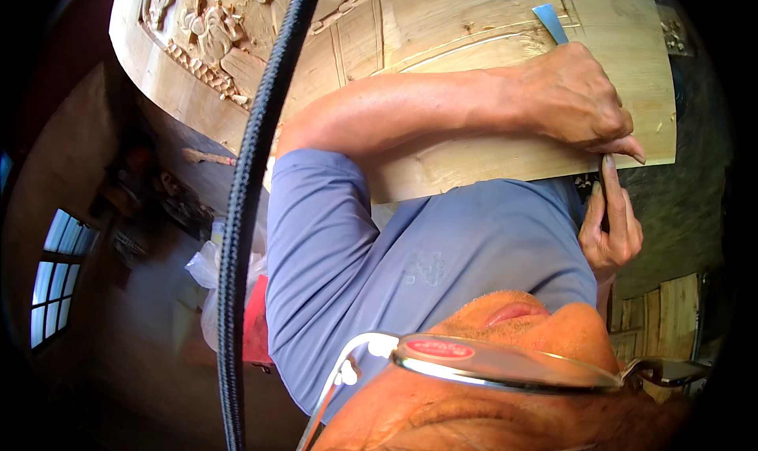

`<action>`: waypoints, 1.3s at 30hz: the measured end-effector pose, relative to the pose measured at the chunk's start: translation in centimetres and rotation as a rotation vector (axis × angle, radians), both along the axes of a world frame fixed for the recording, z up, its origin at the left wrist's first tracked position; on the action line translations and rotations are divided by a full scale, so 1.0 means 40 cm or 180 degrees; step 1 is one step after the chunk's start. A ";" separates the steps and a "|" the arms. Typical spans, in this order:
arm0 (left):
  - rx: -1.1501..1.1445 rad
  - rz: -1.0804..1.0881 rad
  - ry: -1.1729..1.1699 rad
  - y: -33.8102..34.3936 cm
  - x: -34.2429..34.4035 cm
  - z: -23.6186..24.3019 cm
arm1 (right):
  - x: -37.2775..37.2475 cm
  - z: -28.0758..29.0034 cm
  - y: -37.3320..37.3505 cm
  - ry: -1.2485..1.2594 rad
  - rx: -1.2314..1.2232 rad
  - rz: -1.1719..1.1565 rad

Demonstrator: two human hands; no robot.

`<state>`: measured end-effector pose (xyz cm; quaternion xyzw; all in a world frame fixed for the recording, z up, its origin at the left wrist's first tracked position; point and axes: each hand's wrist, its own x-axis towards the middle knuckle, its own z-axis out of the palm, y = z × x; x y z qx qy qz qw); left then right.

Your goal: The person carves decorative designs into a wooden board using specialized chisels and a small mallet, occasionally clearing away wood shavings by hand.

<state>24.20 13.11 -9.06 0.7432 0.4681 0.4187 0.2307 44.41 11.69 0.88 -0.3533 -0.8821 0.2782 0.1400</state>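
- Curling tightly, the left hand (575,95) makes a closed grip, apparently around a tool whose pale blade (550,24) juts out past the knuckles; the handle is hidden, so how far the fingers wrap it cannot be told.
- That blade angles over the wooden panel (489,157), away from the person's body, perhaps so the cutting end stays clear of the chest.
- Just below, by the panel's near edge, the right hand (612,230) points its fingers up toward the left thumb; something dark shows between them, and whether this grip pinches it I cannot tell.
- Crossing the front of the body, the left forearm (410,103) lies low along the panel, which likely steadies the wrist.
- The panel spreads in front of the grey-blue shirt (474,246), its edge close against it, probably to bring the work within reach.
- Farther left sits the relief carving (213,28), well apart from both hands.
- A braided black cable (260,143) hangs across the view; beyond it are a plastic bag (207,263) and a barred window (57,269).
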 end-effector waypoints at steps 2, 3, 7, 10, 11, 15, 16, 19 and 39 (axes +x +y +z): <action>0.0047 0.0052 0.0113 0.003 0.000 0.017 | 0.004 -0.001 -0.004 0.0081 -0.0023 -0.0028; 0.0065 0.0074 0.0180 0.003 -0.001 0.023 | 0.007 -0.005 -0.006 0.0133 -0.0039 -0.0046; 0.0010 0.0167 0.0183 -0.006 0.001 0.000 | 0.002 -0.021 -0.017 0.0097 -0.0055 -0.0096; -0.0016 0.0104 0.0215 -0.004 0.002 0.002 | 0.008 -0.017 -0.020 0.0067 -0.0077 -0.0121; 0.0059 0.0100 0.0219 0.001 0.010 0.004 | 0.009 -0.017 -0.024 0.0116 -0.0075 -0.0173; -0.0091 0.0558 0.0720 0.019 -0.047 0.016 | -0.047 -0.065 -0.003 0.0150 0.0067 -0.0070; -0.0053 0.0520 0.0652 0.022 -0.046 0.008 | -0.051 -0.065 -0.005 0.0207 0.0034 -0.0123; 0.0080 0.0423 0.0357 0.010 -0.031 -0.013 | -0.050 -0.038 0.005 0.0246 -0.0074 -0.0137; 0.0133 0.0335 0.0038 0.003 0.004 -0.007 | -0.017 -0.009 -0.006 0.0105 -0.0079 -0.0145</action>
